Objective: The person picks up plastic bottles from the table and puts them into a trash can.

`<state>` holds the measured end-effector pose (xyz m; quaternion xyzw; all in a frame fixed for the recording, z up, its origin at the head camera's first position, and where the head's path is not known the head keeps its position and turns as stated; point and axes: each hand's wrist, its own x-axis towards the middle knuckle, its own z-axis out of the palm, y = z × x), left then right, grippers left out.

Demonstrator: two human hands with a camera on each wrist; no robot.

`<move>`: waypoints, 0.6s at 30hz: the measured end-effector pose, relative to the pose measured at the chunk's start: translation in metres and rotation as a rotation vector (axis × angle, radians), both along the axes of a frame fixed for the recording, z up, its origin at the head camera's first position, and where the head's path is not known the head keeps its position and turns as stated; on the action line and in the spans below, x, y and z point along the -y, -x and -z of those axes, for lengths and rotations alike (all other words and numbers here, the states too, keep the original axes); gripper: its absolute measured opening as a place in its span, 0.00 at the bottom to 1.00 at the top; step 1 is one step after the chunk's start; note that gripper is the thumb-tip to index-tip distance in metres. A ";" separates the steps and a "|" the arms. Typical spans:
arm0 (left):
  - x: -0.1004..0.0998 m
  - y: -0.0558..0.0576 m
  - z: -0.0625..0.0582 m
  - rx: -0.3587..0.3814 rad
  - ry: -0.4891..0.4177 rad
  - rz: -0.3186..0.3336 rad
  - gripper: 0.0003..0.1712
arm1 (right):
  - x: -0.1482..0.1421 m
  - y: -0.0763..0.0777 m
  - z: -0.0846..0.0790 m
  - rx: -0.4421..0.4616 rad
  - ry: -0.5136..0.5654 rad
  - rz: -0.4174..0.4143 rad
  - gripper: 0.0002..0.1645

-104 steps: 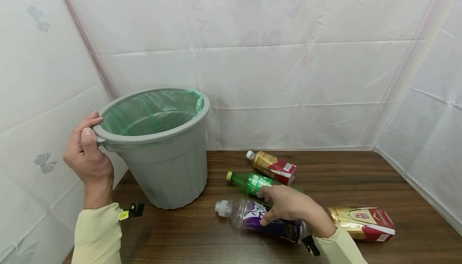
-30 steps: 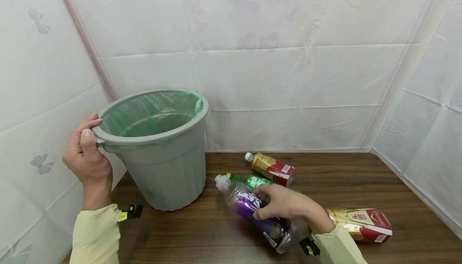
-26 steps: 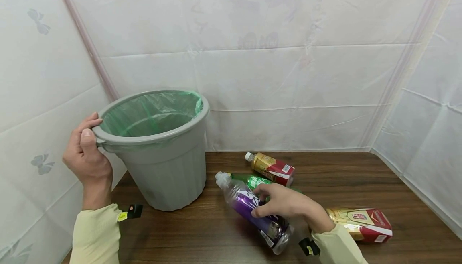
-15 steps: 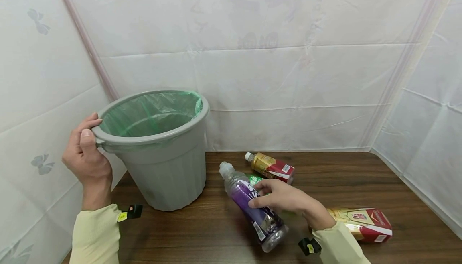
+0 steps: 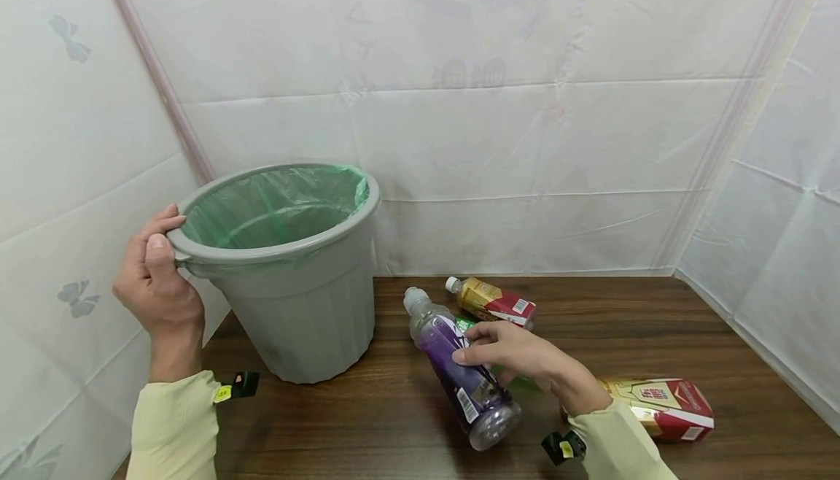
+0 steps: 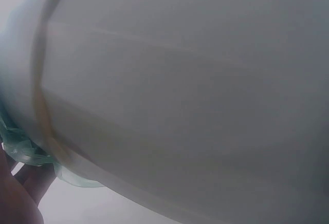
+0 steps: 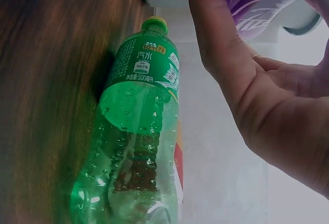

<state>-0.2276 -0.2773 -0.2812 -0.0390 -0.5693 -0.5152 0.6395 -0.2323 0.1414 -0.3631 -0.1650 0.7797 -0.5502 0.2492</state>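
My left hand (image 5: 160, 279) grips the rim of a grey trash bin (image 5: 308, 312), which is lined with a green plastic bag (image 5: 275, 206). With the thumb on its near side, my right hand (image 5: 518, 352) holds a clear bottle with a purple label (image 5: 453, 363). That bottle is tilted, its capped neck pointing to the far left. Behind and partly under it lies a green soda bottle (image 7: 141, 106) with a yellow cap, mostly hidden in the head view. The right wrist view shows the held bottle above the green one.
A gold-and-red bottle (image 5: 495, 301) with a white cap lies at the back of the wooden table (image 5: 367, 429). Another gold-and-red bottle (image 5: 676, 407) lies right of my right wrist. White sheeting (image 5: 472, 144) surrounds the table.
The purple-labelled bottle was lying flat; my right hand has gripped it, turned it and raised it, its neck swinging away toward the back. My left hand stays on the bin rim.
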 end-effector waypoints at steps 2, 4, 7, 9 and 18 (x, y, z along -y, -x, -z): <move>0.000 0.000 0.000 -0.003 -0.005 0.002 0.24 | 0.000 0.001 0.000 0.015 0.018 -0.006 0.35; 0.000 0.000 0.000 -0.009 -0.010 0.005 0.24 | -0.001 0.001 0.001 0.029 0.033 -0.011 0.33; 0.001 0.001 -0.001 -0.018 -0.013 0.009 0.23 | -0.001 0.002 0.001 0.041 0.048 -0.020 0.30; 0.001 0.001 -0.001 -0.021 -0.010 0.008 0.23 | 0.000 0.002 0.002 0.045 0.057 -0.022 0.29; 0.000 0.002 0.000 -0.031 -0.003 0.005 0.24 | 0.000 0.003 0.002 0.080 0.102 -0.032 0.29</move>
